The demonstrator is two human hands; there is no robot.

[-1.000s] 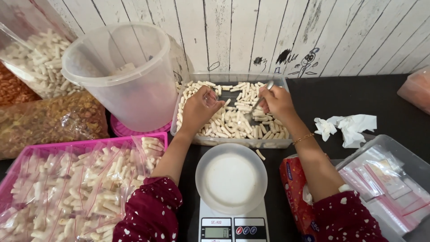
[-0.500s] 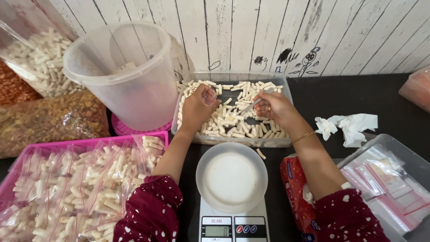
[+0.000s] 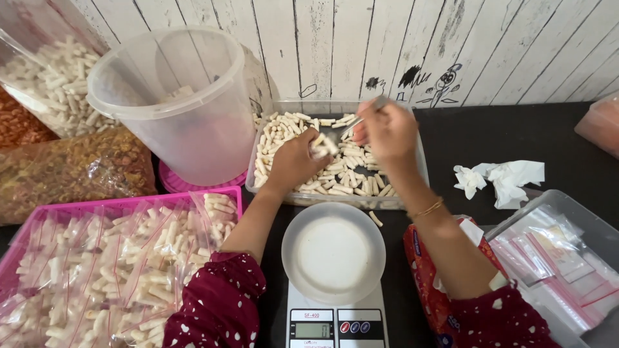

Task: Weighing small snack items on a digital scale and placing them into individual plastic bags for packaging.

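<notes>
Here the left hand (image 3: 293, 161) pinches a small clear bag (image 3: 320, 145) over the clear tray (image 3: 419, 169) of white snack sticks (image 3: 335, 174). The right hand (image 3: 387, 132), fingers closed, holds a metal spoon (image 3: 364, 117) tilted toward the bag, above the tray.

Two bare hands work here, one left hand (image 3: 293, 162) and one right hand (image 3: 385, 132). There is one clear rectangular plastic tray (image 3: 417, 153) of pale stick snacks, too many to count, one round translucent plastic bucket (image 3: 174, 103), one pink plastic basket (image 3: 97, 207), one white digital kitchen scale (image 3: 333, 328) with one round white pan (image 3: 333, 252), and one crumpled white tissue (image 3: 500, 179)
</notes>
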